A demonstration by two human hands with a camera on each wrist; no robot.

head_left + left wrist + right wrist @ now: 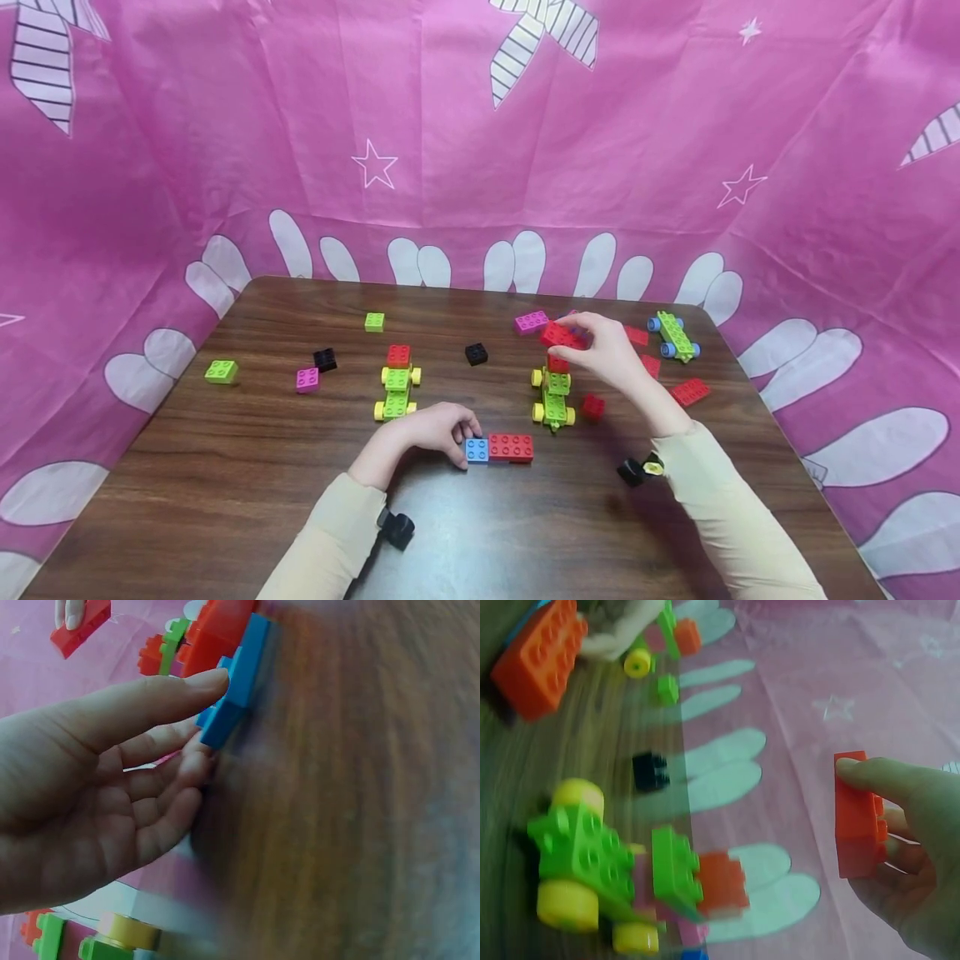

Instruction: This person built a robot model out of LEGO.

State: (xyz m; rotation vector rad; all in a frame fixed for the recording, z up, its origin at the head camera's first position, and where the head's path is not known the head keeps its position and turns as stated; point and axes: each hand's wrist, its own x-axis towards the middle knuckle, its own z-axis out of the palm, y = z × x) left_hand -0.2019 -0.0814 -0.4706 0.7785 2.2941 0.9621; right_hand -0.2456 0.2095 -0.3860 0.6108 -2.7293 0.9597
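Note:
My left hand (441,428) pinches a blue toy brick (477,451) low at the table between thumb and fingers; the left wrist view shows the thumb on one side of this blue brick (238,686). Against its right end lies a longer red brick (511,447). Raised above the table, my right hand (603,350) grips another red brick (557,334), seen with studs sideways in the right wrist view (855,817). Below that hand stands a green car with yellow wheels (555,408), topped by a small red brick (557,364). A similar car (396,406) stands near my left hand.
Black bricks (476,354), pink bricks (532,322) and green bricks (221,372) lie scattered. Several red bricks (690,392) are at the right, near a green car base with blue wheels (674,336). A pink curtain (450,167) hangs behind the wooden table (187,500).

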